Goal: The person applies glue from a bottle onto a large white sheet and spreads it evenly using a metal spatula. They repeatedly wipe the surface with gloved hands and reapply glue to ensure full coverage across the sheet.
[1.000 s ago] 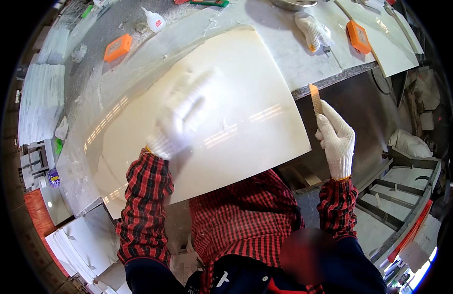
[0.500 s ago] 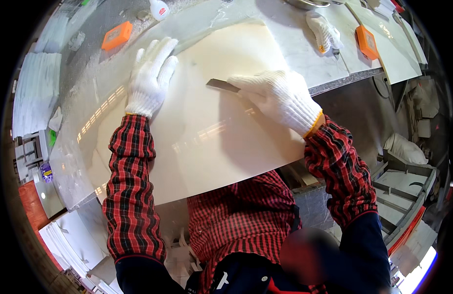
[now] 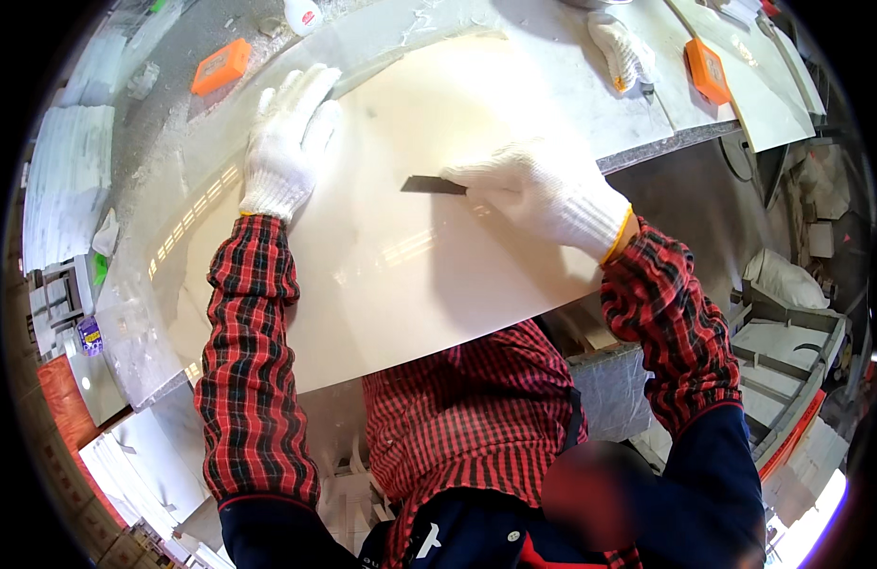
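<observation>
A glossy cream slab (image 3: 382,303) lies on the worktable in front of me, its near edge jutting out towards my apron. My left hand (image 3: 292,142), in a white knitted glove, rests flat on the slab's left part with its fingers stretched out. Gloved the same way, my right hand (image 3: 548,190) grips a dark flat scraper blade (image 3: 431,185) near the slab's middle. The blade points left, low over the glossy surface; I cannot tell whether its edge touches. My fingers hide its right end.
Orange boxes (image 3: 220,66) (image 3: 709,71) lie at the far left and far right. A spare white glove (image 3: 623,52) and a white bottle (image 3: 303,16) are at the back. White sheets (image 3: 69,180) are stacked at left. A metal frame (image 3: 789,370) stands at right.
My right hand has shifted slightly nearer to me, and the blade has swung from a slant to almost level. My left hand stays flat on the slab.
</observation>
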Available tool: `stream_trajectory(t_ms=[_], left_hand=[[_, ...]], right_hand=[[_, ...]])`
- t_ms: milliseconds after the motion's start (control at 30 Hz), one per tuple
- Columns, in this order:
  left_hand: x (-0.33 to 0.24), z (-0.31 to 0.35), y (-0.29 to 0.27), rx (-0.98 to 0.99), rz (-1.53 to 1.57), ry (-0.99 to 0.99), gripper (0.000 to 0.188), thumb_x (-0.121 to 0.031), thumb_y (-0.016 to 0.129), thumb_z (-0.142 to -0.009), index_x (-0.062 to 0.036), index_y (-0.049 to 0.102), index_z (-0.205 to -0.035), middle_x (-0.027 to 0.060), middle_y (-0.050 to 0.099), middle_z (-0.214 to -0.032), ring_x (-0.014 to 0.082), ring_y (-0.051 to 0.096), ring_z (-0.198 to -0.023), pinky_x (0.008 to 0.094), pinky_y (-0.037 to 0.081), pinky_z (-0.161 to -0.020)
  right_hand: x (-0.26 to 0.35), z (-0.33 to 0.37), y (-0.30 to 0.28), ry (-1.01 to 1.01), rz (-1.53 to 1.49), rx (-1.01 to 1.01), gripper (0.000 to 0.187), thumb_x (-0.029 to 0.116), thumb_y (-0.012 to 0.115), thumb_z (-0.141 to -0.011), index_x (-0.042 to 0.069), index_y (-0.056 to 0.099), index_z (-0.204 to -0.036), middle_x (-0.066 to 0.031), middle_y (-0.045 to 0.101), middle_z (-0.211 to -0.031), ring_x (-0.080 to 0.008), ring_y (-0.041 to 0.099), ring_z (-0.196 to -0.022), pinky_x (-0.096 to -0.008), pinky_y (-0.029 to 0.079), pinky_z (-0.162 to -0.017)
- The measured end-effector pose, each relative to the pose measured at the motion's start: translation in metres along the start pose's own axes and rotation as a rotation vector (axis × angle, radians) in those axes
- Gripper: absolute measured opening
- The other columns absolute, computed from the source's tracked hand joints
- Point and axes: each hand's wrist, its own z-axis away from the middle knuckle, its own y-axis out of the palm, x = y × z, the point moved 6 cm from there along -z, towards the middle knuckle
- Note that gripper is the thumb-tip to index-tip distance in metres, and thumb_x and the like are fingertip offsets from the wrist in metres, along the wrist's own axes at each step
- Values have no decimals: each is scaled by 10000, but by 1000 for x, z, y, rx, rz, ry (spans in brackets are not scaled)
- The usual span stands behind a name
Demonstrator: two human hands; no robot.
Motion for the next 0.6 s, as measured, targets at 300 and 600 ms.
stream_trajectory(t_ms=[300, 600], left_hand=[[-25, 39, -24, -146, 336, -187, 363, -151, 528, -1084, 14, 625, -1392, 164, 671, -1386, 244, 595, -1338, 367, 412, -1164], [-130, 88, -18, 140, 722, -209, 482, -186, 553, -1054, 22, 527, -1488, 220, 650, -1392, 344, 570, -1361, 448, 277, -1246]], right_hand=[[-33, 109, -34, 713, -691, 9, 279, 91, 733, -927, 33, 772, -1197, -76, 780, -931, -81, 641, -727, -255, 548, -655], [-22, 85, -37, 533, -582, 287, 244, 210, 706, -883, 5, 793, -981, -62, 694, -716, -136, 629, -629, -301, 521, -628]])
